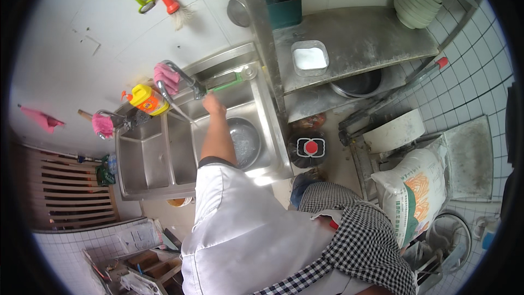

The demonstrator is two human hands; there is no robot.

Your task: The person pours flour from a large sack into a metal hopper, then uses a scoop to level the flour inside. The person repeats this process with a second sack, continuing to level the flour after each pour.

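My left arm, in a white sleeve, stretches out over a stainless steel sink (282, 163). At its end my left hand (214, 103) is closed at the base of a chrome gooseneck tap (186, 77); its fingertips are partly hidden. A pink cloth (167, 78) hangs over the tap. Beneath my forearm, a round metal basin (245, 141) holds rippling water. My right hand (404, 249) is mostly hidden; only a sliver of skin shows at the lower edge of a large white printed sack (413, 192). Whether it grips the sack is unclear.
Behind the sink stands a yellow detergent bottle (148, 99). To the right, a steel shelf (356, 32) carries a clear tub of white contents (310, 58), stacked bowls (418, 0) and a green utensil box (284, 11). A black lidded container (309, 157) sits on the floor.
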